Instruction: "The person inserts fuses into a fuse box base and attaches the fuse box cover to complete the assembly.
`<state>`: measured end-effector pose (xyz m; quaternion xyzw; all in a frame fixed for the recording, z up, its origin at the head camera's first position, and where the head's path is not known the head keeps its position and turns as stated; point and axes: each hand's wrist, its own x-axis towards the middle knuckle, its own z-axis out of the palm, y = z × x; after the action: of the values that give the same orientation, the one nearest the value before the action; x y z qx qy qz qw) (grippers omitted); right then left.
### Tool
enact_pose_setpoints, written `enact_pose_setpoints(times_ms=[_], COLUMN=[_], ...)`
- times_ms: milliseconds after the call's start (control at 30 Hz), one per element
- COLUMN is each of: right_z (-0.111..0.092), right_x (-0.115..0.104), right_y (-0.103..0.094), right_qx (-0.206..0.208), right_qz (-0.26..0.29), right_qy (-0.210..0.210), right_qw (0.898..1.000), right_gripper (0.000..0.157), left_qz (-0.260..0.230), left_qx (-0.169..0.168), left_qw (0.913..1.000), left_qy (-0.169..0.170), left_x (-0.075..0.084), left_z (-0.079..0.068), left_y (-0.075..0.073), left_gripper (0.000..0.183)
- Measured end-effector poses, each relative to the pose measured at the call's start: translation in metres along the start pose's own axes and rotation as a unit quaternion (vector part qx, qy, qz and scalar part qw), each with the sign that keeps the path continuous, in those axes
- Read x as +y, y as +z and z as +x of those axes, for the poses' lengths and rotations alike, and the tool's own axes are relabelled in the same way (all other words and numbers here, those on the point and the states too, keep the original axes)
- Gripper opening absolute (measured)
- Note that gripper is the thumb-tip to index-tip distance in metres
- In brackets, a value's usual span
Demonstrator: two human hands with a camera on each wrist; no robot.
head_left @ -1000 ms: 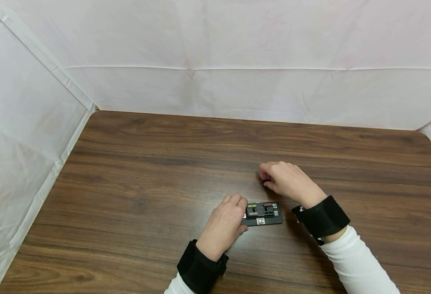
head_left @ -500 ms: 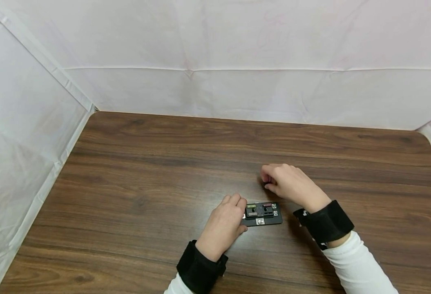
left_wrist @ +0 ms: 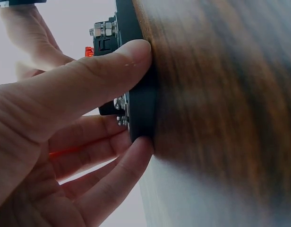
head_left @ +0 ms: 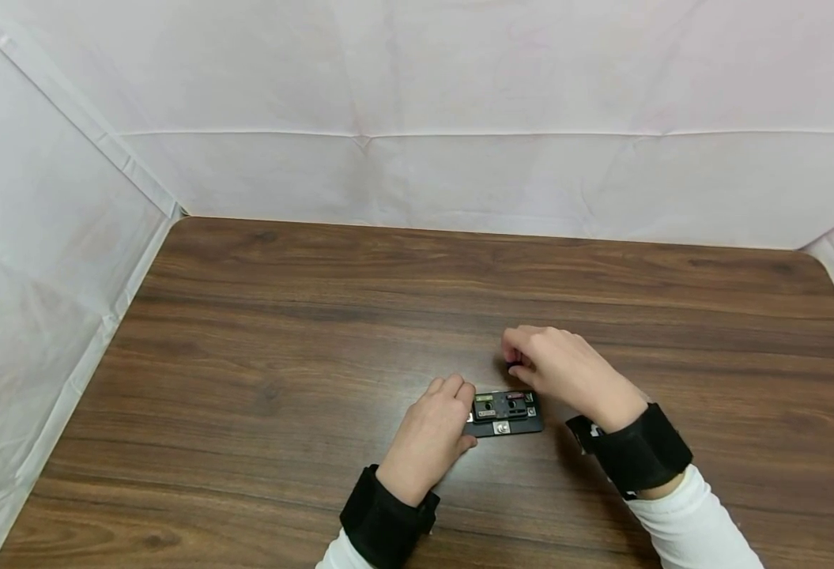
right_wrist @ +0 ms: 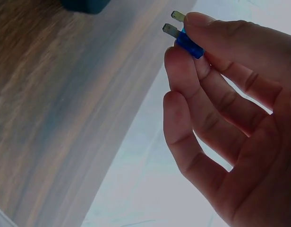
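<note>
A black fuse block (head_left: pixel 507 427) lies on the table, carrying small coloured fuses and metal screw terminals. My left hand (head_left: pixel 427 435) covers its left end; in the left wrist view the thumb and fingers grip the edges of the block's base (left_wrist: pixel 143 113). Just beyond the block's far right side is my right hand (head_left: pixel 569 375), raised over the table. Its thumb and forefinger pinch a blue blade fuse (right_wrist: pixel 189 46), whose two metal prongs stick out past the fingertips. An orange-red fuse (left_wrist: pixel 89 51) shows on top of the block.
The dark wood-grain table (head_left: pixel 281 340) spreads around both hands. White sheeting (head_left: pixel 459 182) rises along its back edge and its left side (head_left: pixel 54 237). Black bands are strapped round both wrists.
My right hand, with the fuse pinched in it, has come slightly nearer to the fuse block. The left hand keeps its grip on the block with hardly any shift.
</note>
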<state>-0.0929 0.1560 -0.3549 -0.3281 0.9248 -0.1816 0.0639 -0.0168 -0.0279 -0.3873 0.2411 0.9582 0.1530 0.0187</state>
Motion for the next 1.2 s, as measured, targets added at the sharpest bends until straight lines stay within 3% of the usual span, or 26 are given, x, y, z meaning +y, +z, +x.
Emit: enact_pose_setpoints(times_ms=[1200], right_z=[-0.023], right_x=[-0.022], right_y=[0.004], right_qx=[0.044], right_qz=[-0.007], right_qy=[-0.029], right_qw=[0.999], right_gripper=[0.024], left_qz=[-0.001], left_qx=[0.006], left_qw=[1.0000], left_qy=[0.003], left_x=[0.000], left_z=[0.000], left_y=[0.000], left_gripper=[0.045])
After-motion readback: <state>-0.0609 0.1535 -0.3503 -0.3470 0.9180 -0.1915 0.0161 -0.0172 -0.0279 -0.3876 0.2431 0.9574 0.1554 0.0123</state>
